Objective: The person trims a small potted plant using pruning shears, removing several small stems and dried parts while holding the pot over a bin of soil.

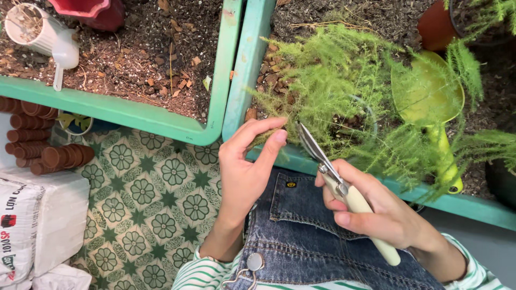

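Observation:
My right hand (379, 212) grips cream-handled pruning scissors (344, 190), the metal blades (310, 142) pointing up-left into a feathery green fern (344, 86) that grows in the right teal planter tray (250, 59). My left hand (244, 166) pinches a frond of the fern between thumb and fingers at the tray's near edge, just left of the blade tips. Both wrists show green-striped sleeves over a denim bib (306, 231).
A left teal planter tray (220, 80) holds soil, a white scoop (45, 35) and a red pot (88, 11). A yellow-green trowel (435, 107) lies in the right tray. Stacked brown pots (45, 145) and white bags (37, 225) sit on the patterned floor at left.

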